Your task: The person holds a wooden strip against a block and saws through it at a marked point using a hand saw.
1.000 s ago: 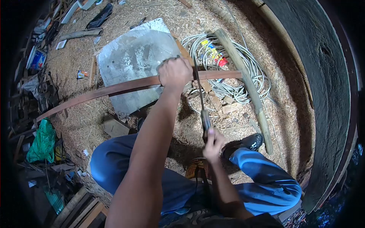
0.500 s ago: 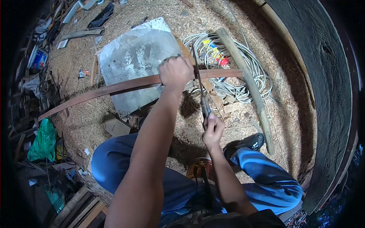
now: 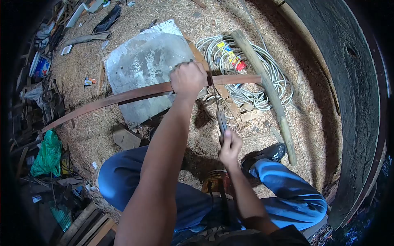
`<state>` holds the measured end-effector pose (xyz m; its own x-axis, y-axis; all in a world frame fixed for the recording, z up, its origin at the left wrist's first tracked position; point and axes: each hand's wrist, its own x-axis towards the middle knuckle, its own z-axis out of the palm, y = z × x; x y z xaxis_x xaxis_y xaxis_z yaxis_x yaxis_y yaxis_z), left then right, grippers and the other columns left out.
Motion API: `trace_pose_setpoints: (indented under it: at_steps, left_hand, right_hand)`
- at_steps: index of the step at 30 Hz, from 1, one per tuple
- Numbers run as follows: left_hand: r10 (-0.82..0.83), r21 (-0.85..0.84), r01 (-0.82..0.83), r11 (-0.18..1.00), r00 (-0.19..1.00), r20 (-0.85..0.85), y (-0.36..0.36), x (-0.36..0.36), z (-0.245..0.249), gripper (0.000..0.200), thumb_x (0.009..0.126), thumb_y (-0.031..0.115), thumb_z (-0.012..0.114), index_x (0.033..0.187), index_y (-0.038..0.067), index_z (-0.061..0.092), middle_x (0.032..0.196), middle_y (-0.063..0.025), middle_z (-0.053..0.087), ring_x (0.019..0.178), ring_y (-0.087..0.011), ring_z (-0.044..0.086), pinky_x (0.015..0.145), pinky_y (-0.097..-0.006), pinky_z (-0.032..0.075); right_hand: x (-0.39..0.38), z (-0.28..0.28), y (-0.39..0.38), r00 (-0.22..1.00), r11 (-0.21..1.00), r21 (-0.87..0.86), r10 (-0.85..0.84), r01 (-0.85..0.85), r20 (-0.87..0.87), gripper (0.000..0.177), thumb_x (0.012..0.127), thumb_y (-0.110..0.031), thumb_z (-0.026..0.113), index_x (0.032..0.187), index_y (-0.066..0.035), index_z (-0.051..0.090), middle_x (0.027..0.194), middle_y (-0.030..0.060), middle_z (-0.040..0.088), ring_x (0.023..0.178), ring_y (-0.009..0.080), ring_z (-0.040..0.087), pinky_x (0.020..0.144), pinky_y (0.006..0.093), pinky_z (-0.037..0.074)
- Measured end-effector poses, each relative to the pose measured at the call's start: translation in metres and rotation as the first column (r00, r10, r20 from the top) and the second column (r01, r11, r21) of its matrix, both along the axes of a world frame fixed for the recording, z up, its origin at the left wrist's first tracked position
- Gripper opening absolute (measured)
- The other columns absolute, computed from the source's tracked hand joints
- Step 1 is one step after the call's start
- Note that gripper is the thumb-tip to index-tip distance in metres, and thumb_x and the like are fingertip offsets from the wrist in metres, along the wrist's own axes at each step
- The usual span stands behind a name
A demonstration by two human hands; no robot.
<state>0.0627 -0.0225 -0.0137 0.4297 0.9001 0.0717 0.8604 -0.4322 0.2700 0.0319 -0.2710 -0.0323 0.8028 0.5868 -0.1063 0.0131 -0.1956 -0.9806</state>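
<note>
A long, thin reddish wood strip (image 3: pixel 139 92) runs across the view, its right end by a pole. My left hand (image 3: pixel 188 78) is wrapped round the strip near the right edge of a grey metal sheet (image 3: pixel 143 57). Just right of that hand, a narrow saw (image 3: pixel 216 96) crosses the strip, its blade pointing away from me. My right hand (image 3: pixel 230 148) is closed round the saw's dark handle. The blade's far part looks thin and partly blurred where it meets the strip.
A coil of grey cable (image 3: pixel 283 88) lies right of the sheet, under a wooden pole (image 3: pixel 262 67). A large dark beam (image 3: pixel 349 102) curves along the right. A green bag (image 3: pixel 47 153) lies left. A round can (image 3: pixel 215 182) stands between my legs.
My right hand has pulled the saw slightly back toward me, so less blade reaches beyond the strip. My left hand keeps its hold on the strip.
</note>
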Motion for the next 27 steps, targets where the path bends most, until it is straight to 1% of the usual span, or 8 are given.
trace_pose_setpoints:
  at_steps: [2,5,11,17,21,24,26,27]
  left_hand:
    - [-0.018,-0.023,0.018,1.000,1.000,-0.001,0.002,-0.001,0.000,0.043,0.094,0.026,0.048,0.070,0.002,0.075,0.080,-0.0216,0.073,0.076,-0.0386,0.073,0.077,-0.0491,0.058]
    - [-0.011,-0.016,0.011,1.000,1.000,0.010,0.001,0.000,-0.002,0.044,0.094,0.026,0.047,0.070,0.002,0.075,0.079,-0.0218,0.073,0.075,-0.0388,0.073,0.077,-0.0493,0.058]
    - [-0.033,0.042,0.031,0.999,0.998,0.049,0.001,-0.001,-0.005,0.044,0.094,0.026,0.050,0.070,-0.002,0.074,0.072,-0.0255,0.070,0.068,-0.0414,0.072,0.071,-0.0493,0.058]
    - [-0.022,-0.012,0.022,1.000,1.000,-0.005,0.002,0.001,-0.003,0.043,0.094,0.026,0.049,0.070,0.002,0.075,0.077,-0.0218,0.073,0.075,-0.0386,0.073,0.077,-0.0483,0.058]
    - [-0.037,0.051,0.034,0.998,0.998,0.045,0.001,0.000,-0.006,0.043,0.093,0.025,0.050,0.069,-0.001,0.074,0.071,-0.0246,0.070,0.067,-0.0406,0.072,0.071,-0.0488,0.058]
    - [-0.031,0.052,0.028,0.998,0.998,0.050,0.001,0.002,-0.002,0.043,0.093,0.025,0.050,0.069,-0.001,0.074,0.072,-0.0245,0.071,0.068,-0.0407,0.072,0.071,-0.0487,0.058]
    - [-0.006,-0.034,0.005,0.999,1.000,-0.009,0.001,0.001,0.002,0.041,0.093,0.026,0.050,0.071,0.002,0.075,0.078,-0.0219,0.073,0.075,-0.0385,0.073,0.077,-0.0481,0.058]
    - [-0.002,-0.037,0.002,0.999,1.000,-0.007,0.001,0.001,0.000,0.041,0.093,0.026,0.050,0.071,0.002,0.075,0.078,-0.0219,0.073,0.075,-0.0385,0.073,0.077,-0.0481,0.058]
  right_hand:
    - [-0.030,-0.002,-0.044,0.998,0.997,0.048,-0.058,0.057,0.023,0.045,0.106,-0.020,0.049,0.064,-0.002,0.045,0.056,0.0020,0.042,0.050,0.0104,0.037,0.048,0.0322,0.028]
    - [-0.040,-0.003,-0.058,0.996,0.997,0.041,-0.065,0.062,0.069,0.046,0.106,-0.020,0.050,0.063,-0.002,0.045,0.055,0.0019,0.042,0.050,0.0104,0.038,0.048,0.0320,0.028]
    - [0.018,0.001,0.019,0.995,0.999,0.012,-0.039,0.040,-0.095,0.046,0.105,-0.019,0.048,0.063,-0.003,0.045,0.053,0.0008,0.040,0.050,0.0095,0.038,0.047,0.0318,0.027]
    - [-0.040,-0.003,-0.061,0.997,0.998,0.005,-0.059,0.058,0.048,0.045,0.106,-0.017,0.046,0.064,-0.003,0.045,0.054,0.0004,0.042,0.050,0.0094,0.038,0.048,0.0322,0.028]
    - [-0.002,-0.004,-0.005,0.999,1.000,0.009,-0.023,0.024,-0.026,0.046,0.107,-0.021,0.047,0.065,-0.003,0.045,0.054,-0.0008,0.041,0.050,0.0087,0.037,0.047,0.0314,0.027]
    - [0.011,-0.011,0.000,0.999,1.000,0.022,-0.005,0.006,-0.045,0.047,0.108,-0.022,0.048,0.065,-0.003,0.046,0.054,-0.0013,0.040,0.049,0.0087,0.036,0.047,0.0310,0.027]
    - [-0.008,-0.005,-0.032,0.994,0.999,0.049,-0.013,0.019,-0.113,0.045,0.108,-0.019,0.046,0.065,-0.004,0.046,0.054,-0.0015,0.042,0.049,0.0080,0.039,0.047,0.0301,0.028]
    - [-0.022,0.000,-0.043,0.998,0.997,0.048,-0.059,0.059,0.007,0.045,0.107,-0.017,0.046,0.064,-0.004,0.045,0.054,-0.0017,0.041,0.049,0.0077,0.038,0.047,0.0299,0.027]
